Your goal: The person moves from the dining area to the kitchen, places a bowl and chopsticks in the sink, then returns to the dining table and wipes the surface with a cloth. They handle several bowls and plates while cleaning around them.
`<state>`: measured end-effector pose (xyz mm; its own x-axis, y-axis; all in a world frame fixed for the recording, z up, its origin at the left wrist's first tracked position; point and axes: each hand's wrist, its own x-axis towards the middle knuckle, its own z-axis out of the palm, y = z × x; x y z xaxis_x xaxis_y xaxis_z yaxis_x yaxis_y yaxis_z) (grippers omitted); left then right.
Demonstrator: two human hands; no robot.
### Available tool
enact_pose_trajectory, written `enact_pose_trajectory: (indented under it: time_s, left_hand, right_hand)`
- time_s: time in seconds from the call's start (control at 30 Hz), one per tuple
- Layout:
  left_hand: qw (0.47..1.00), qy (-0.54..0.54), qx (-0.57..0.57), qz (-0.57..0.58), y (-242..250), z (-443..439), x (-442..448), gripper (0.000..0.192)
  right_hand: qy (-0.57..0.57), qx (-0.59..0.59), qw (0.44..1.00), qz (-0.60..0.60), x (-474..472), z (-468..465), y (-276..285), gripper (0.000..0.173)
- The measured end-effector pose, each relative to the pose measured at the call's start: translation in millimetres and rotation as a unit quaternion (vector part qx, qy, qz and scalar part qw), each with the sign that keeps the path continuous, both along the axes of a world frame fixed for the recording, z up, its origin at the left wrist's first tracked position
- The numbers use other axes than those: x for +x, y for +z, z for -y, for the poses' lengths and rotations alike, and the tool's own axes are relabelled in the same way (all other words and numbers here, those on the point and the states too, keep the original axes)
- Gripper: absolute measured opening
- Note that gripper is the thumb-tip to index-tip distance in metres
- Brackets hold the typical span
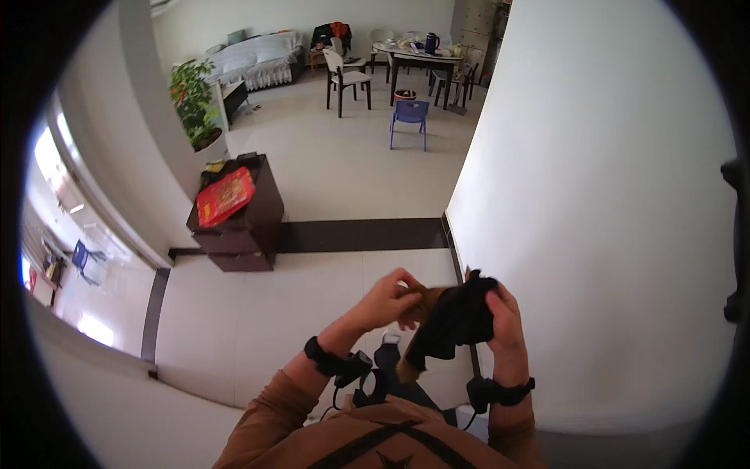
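Observation:
A black and brown piece of cloth (460,319) is held up in front of my body, bunched and creased, with a brown end hanging at its lower left. My left hand (398,302) pinches a brown part of it between thumb and fingers. Around its right edge, my right hand (505,316) grips the black part, with the thumb on the near side. Both wrists wear black straps with small devices and cables. What kind of cloth item it is, I cannot tell.
A dark brown drawer cabinet (266,199) with a red printed bag (225,196) stands ahead on the left, near a potted plant (193,105). A white wall (586,205) runs along my right. Farther off are a blue small chair (410,112), a cluttered table (417,54) and a covered sofa (258,55).

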<state>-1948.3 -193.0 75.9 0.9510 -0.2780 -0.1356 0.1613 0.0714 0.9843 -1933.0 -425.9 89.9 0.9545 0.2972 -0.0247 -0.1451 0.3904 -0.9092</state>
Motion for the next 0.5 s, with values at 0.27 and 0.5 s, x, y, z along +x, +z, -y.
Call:
enact_pose_trajectory:
  time_s: [0.27,0.5]
  left_hand:
    - [0.992,0.041,0.092,0.072,9.6,-114.9,172.8,0.054]
    - [0.882,0.298,0.281,0.235,-38.6,-222.8,292.2,0.026]
  right_hand:
    - [0.162,0.024,0.986,-0.036,236.1,-151.7,34.1,0.032]
    - [0.208,-0.430,0.755,0.450,395.9,-325.4,37.2,0.024]
